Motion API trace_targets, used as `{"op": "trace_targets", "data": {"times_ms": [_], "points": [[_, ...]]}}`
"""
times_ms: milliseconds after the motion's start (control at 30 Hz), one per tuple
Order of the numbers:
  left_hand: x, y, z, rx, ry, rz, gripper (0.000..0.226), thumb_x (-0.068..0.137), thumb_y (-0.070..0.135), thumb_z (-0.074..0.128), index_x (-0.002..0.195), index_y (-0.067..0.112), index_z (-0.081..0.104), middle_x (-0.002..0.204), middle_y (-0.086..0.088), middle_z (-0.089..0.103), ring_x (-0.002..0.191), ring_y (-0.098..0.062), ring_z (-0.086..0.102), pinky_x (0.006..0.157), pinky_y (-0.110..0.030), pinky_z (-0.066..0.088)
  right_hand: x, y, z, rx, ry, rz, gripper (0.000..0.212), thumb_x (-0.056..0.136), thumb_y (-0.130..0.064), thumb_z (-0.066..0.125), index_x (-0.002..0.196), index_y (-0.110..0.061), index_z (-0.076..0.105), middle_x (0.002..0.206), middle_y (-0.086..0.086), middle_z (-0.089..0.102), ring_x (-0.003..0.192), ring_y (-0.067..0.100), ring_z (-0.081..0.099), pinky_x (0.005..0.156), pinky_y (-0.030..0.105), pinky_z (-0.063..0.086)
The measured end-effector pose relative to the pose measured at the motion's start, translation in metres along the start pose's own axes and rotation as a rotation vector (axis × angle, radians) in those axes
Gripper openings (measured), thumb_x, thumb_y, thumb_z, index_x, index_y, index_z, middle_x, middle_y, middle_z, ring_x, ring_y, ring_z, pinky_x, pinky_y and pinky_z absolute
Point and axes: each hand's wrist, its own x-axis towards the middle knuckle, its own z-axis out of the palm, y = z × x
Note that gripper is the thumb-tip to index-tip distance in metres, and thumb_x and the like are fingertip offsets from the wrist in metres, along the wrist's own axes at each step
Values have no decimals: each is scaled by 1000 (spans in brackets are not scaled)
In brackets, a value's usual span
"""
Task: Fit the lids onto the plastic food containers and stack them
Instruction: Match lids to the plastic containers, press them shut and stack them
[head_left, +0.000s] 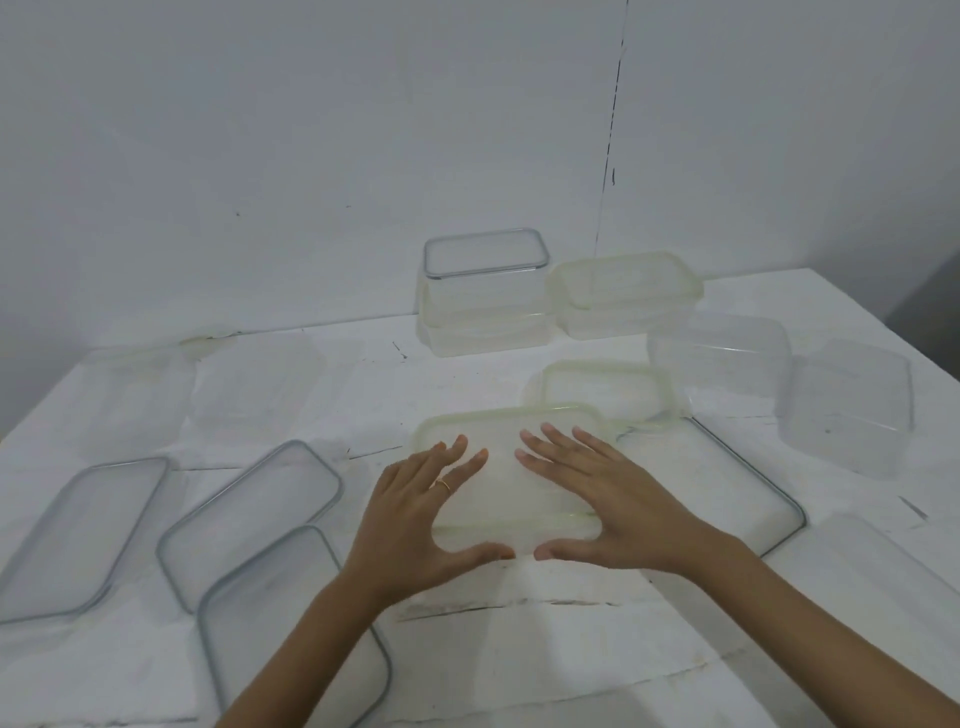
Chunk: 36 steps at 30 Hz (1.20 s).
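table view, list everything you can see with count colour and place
grey-rimmed lids: 3 loose, clear, front left
large grey-rimmed lid: 1, clear, right of centre
yellow-rimmed box: 1, lidded, centre, under both hands
yellow-rimmed lid: 1, just behind that box
stack: 2 boxes, grey-rimmed on yellowish, back centre
lidded yellow box: 1, back, right of stack
open boxes: 2, clear, right
faint clear items: back left, count unclear
table: 1, white
ring: 1, gold, left hand
hands: left, right, flat on the box
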Motion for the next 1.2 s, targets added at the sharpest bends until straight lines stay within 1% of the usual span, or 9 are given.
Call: {"op": "trace_targets", "data": {"times_ms": [100,333,600,700,800,967,1033,1100,1200], "points": [[5,-11,1,-124,-18,93,85,73,74,58,140,24,45,151,8,36,144,-11,24,119,-35,17,0,0,6,-28,76,-11,85,81,-71,51,148,-25,30,157,-8,22,146,8,14,117,35,18],[5,-9,11,-136,104,96,82,71,65,68,135,16,52,144,3,46,138,-10,37,113,-30,32,0,1,14,-90,193,-26,74,85,-63,53,144,-19,40,152,-4,34,143,14,26,115,35,24],[-5,5,9,-95,106,2,82,73,70,62,136,18,50,145,5,44,138,-9,36,111,-31,33,1,4,4,-77,2,-68,74,88,-61,47,148,-20,31,156,-2,25,146,17,18,118,35,13],[-22,38,15,-54,129,-193,82,80,75,45,135,15,52,144,-1,47,135,-15,40,108,-29,33,5,6,-4,-213,37,-191,61,83,-38,67,137,-18,50,145,1,46,135,19,41,112,34,32],[-29,71,13,-36,69,-346,78,86,73,25,134,18,52,140,-2,51,127,-18,46,98,-29,38,11,12,-6,-215,91,-215,69,61,-6,86,124,-21,62,132,-2,59,124,19,54,101,36,42],[-25,45,-12,-115,7,43,60,81,69,50,127,31,59,118,15,58,104,-6,51,87,-25,36,14,26,-4,-123,206,-13,91,49,30,63,123,-22,63,129,6,61,123,25,55,105,33,40],[-22,25,-16,-161,-54,129,64,76,70,59,132,40,51,136,17,47,128,-5,40,105,-26,28,14,19,0,-21,222,6,68,66,20,55,122,-17,64,130,9,60,124,25,54,102,45,45],[-22,18,-10,-212,-102,108,73,76,68,62,139,39,42,155,11,27,145,-10,17,118,-25,11,7,2,-4,285,171,31,44,89,-9,46,130,-20,57,143,-1,48,137,12,38,113,37,32],[-19,39,11,-200,-20,-3,78,80,68,56,144,26,38,157,2,22,147,-16,15,119,-33,9,-7,-15,-8,396,-119,21,71,89,-54,52,149,-32,21,158,-17,10,145,-2,-2,119,22,-3]]}}
